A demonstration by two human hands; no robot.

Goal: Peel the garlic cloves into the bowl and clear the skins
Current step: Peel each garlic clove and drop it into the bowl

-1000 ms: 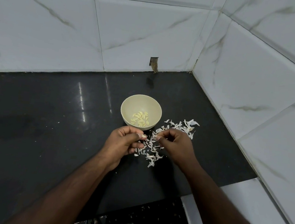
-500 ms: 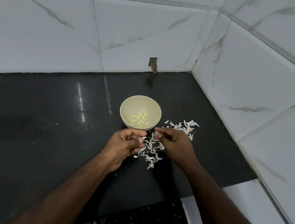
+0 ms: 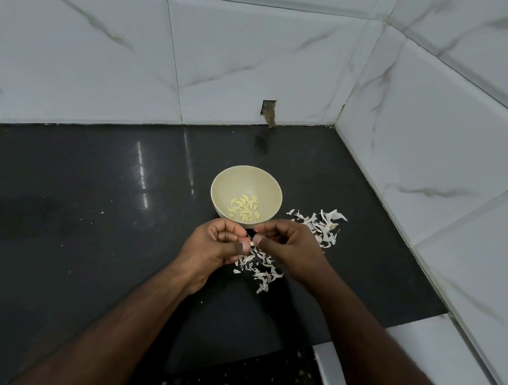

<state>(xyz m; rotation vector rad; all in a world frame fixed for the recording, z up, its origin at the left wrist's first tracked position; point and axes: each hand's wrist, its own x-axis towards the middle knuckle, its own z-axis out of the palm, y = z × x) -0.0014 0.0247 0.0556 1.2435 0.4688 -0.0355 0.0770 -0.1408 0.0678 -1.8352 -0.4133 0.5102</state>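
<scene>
A cream bowl [image 3: 226, 181] stands on the black counter and holds several peeled garlic cloves [image 3: 245, 209]. Just in front of the bowl my left hand [image 3: 212, 246] and my right hand [image 3: 290, 250] meet. Between their fingertips they pinch a small garlic clove [image 3: 252, 244], most of it hidden by the fingers. White garlic skins [image 3: 260, 268] lie scattered on the counter under my hands, and more of them lie to the right of the bowl.
The black counter [image 3: 77, 224] runs into a corner of white marble-look tiled walls [image 3: 432, 145] behind and on the right. A small dark notch [image 3: 269, 111] shows at the base of the back wall. A white ledge [image 3: 416, 357] adjoins the counter at lower right.
Both hands have drawn together and risen slightly toward the bowl's near rim. The right hand, apart half a second ago, now pinches the clove with the left.
</scene>
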